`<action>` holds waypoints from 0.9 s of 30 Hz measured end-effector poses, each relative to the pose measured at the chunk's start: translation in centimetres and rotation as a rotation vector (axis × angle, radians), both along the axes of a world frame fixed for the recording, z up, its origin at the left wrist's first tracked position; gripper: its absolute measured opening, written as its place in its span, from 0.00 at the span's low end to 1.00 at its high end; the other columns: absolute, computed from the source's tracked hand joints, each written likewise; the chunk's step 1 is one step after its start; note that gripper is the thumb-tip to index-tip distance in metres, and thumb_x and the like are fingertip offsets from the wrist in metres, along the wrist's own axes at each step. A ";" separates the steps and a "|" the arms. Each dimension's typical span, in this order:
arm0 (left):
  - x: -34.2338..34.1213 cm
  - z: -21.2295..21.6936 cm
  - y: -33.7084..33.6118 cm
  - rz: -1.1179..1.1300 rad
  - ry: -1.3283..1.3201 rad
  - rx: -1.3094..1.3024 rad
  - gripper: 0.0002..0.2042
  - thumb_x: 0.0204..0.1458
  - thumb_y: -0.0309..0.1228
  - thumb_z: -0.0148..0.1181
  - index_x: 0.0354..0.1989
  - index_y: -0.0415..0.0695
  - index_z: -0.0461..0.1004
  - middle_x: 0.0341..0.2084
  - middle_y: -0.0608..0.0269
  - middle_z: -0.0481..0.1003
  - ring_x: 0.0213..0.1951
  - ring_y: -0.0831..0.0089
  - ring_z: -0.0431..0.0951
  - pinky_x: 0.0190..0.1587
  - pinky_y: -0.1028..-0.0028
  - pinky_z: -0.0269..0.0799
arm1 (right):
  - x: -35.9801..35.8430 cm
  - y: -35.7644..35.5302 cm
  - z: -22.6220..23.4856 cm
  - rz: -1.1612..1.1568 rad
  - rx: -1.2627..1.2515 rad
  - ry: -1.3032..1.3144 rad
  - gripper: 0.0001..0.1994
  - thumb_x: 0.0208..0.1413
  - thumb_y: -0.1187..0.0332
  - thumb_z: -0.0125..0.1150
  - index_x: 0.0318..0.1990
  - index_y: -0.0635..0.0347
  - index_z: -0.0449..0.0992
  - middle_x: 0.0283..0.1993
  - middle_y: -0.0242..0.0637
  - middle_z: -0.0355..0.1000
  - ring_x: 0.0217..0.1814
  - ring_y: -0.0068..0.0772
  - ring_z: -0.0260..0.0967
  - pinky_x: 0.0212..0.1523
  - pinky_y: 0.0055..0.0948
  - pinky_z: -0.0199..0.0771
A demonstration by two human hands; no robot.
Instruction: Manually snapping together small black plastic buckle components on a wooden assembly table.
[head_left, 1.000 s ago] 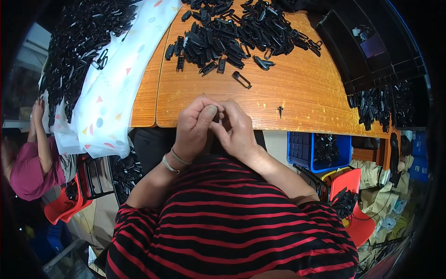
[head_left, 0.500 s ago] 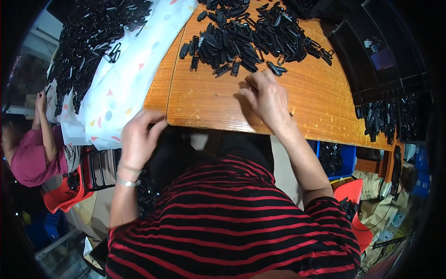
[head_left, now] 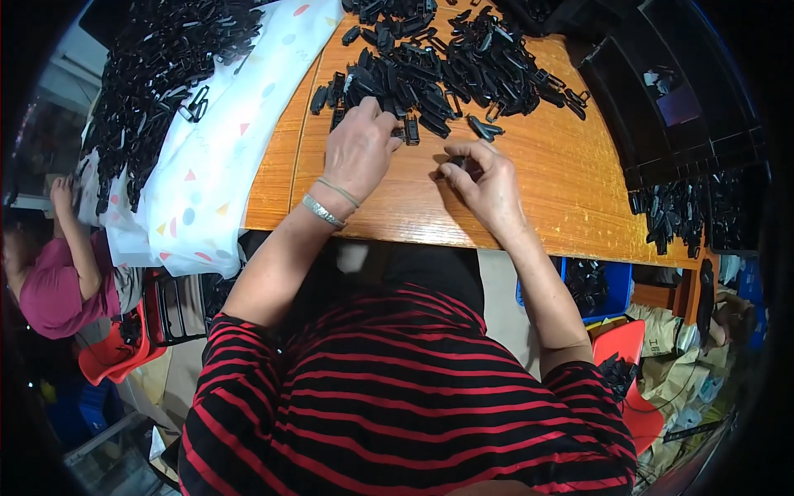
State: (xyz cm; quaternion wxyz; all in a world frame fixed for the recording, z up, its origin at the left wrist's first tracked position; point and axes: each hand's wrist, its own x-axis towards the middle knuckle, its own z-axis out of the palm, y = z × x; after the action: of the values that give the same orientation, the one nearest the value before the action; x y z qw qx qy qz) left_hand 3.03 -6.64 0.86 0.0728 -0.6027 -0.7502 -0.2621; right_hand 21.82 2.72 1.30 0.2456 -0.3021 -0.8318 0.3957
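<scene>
My left hand [head_left: 361, 153] is at the near edge of a large pile of black plastic parts [head_left: 413, 74]. Its curled fingers close around one of the parts there, mostly hidden beneath the hand. Farther right, just above the wooden table, my right hand [head_left: 490, 186] pinches a small black plastic part [head_left: 461, 164] between thumb and fingers. Another black rectangular part [head_left: 412, 131] lies beside my left fingertips. Two slim dark pieces [head_left: 485, 128] rest touching each other beyond my right hand.
The wooden table [head_left: 554, 198] ends close to my body. White patterned sheeting [head_left: 219, 174] on the left carries another heap of black parts [head_left: 165, 74]. A blue bin [head_left: 616, 285] and a red chair [head_left: 620, 339] stand at right. Another person [head_left: 66, 285] sits at far left.
My left hand has moved from the table's front edge forward and right to the pile. My right hand has shifted slightly nearer to me, its fingers now pinching the part visibly.
</scene>
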 end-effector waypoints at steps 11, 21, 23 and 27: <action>2.4 1.5 -3.2 -0.151 -1.508 0.129 0.12 0.56 0.25 0.60 0.48 0.39 0.73 0.24 0.69 0.75 0.24 0.86 0.72 0.27 0.87 0.67 | 0.5 -2.2 2.6 -0.044 0.009 0.171 0.10 0.52 0.76 0.65 0.42 0.65 0.75 0.33 0.34 0.70 0.30 0.23 0.70 0.32 0.22 0.72; 3.1 2.1 -4.0 -0.245 -1.467 0.227 0.12 0.56 0.24 0.60 0.48 0.36 0.73 0.30 0.68 0.76 0.27 0.87 0.73 0.29 0.86 0.70 | -1.5 -4.1 2.2 -0.006 0.006 0.325 0.10 0.51 0.78 0.66 0.42 0.65 0.76 0.33 0.29 0.67 0.31 0.14 0.65 0.29 0.14 0.69; 3.0 1.9 -4.2 -0.239 -1.456 0.217 0.12 0.56 0.23 0.59 0.48 0.34 0.73 0.34 0.65 0.77 0.30 0.85 0.75 0.32 0.84 0.73 | -1.5 -4.3 2.4 -0.003 0.030 0.311 0.09 0.51 0.77 0.66 0.41 0.65 0.76 0.32 0.29 0.68 0.30 0.15 0.66 0.29 0.15 0.69; 3.3 1.1 -4.5 -0.263 -1.448 0.245 0.12 0.56 0.22 0.59 0.48 0.35 0.74 0.33 0.67 0.77 0.29 0.87 0.74 0.31 0.85 0.72 | -1.5 -4.5 1.9 0.004 0.063 0.275 0.09 0.49 0.77 0.67 0.38 0.65 0.77 0.31 0.33 0.70 0.27 0.19 0.69 0.27 0.18 0.71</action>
State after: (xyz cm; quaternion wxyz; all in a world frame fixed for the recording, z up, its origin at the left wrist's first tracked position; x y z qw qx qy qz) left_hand 6.29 -11.17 2.01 -0.4048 -0.3518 -0.4977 -0.6816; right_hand 20.29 -1.79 3.18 0.3658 -0.2355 -0.8030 0.4073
